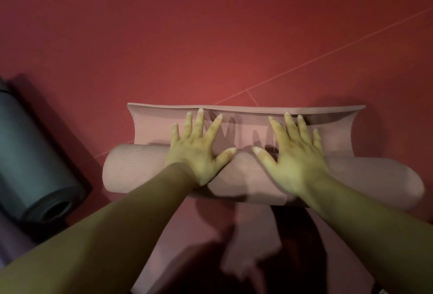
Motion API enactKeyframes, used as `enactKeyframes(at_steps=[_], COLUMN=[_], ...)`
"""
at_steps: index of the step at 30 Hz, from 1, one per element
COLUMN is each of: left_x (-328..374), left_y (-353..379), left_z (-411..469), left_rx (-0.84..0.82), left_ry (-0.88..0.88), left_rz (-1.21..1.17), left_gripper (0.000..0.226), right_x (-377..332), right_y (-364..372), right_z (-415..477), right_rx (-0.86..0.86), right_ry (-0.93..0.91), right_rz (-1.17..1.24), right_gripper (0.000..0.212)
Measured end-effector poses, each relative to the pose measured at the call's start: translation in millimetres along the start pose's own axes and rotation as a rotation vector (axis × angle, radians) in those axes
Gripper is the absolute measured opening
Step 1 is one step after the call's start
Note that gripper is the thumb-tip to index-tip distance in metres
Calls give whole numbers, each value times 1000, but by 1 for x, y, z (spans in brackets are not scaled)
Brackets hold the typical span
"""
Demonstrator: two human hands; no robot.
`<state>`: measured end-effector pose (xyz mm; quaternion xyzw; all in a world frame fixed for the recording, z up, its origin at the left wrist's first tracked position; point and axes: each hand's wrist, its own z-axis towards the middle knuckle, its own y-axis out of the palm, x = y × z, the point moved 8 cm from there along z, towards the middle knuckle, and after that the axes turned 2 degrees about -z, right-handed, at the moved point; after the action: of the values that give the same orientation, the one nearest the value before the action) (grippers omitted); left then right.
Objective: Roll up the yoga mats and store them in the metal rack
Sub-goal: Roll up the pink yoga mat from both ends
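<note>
A pink yoga mat [138, 169] lies across the red floor in front of me, most of it wound into a thick roll. A short flat strip of it still stretches beyond the roll, and its far edge curls up slightly. My left hand [199, 148] presses flat on the roll left of centre, fingers spread and reaching onto the flat strip. My right hand [295, 150] presses the same way right of centre. The metal rack is not in view.
A dark grey rolled mat [30, 160] lies on the floor at the left, its open end facing me. A purple mat edge [11, 244] shows at the lower left. Red floor [234, 35] with thin seam lines stretches ahead.
</note>
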<state>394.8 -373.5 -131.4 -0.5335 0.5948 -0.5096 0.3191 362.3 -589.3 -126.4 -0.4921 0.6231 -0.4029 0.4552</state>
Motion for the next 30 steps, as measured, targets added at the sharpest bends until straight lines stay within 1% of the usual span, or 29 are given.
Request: enactKeyframes(at_steps=[3,5,10,20,26,30], left_x=[2,3,2,-3,-6,-4], left_y=[-6,-6,-2,0,-3,-4], left_z=[-6,-11,-17,6,18,20], left_rx=[75,98,45,-31,-28,-16], left_ry=[19,18,0,-54,-86,-72], left_rz=[-3,0,20,29,9,3], left_gripper=[86,85,86,88,92,89], right_x=[0,1,2,0,-4,-3], right_y=[2,2,-2,-10,1,0], right_z=[2,1,8,18,-8,-3], right_rx=[-11,-12,-11,-17,-43,-22], right_ry=[7,10,10,-1,-76,-61], right_rz=[1,8,29,56,-93,-86], right_gripper=[88,87,86,81,91,93])
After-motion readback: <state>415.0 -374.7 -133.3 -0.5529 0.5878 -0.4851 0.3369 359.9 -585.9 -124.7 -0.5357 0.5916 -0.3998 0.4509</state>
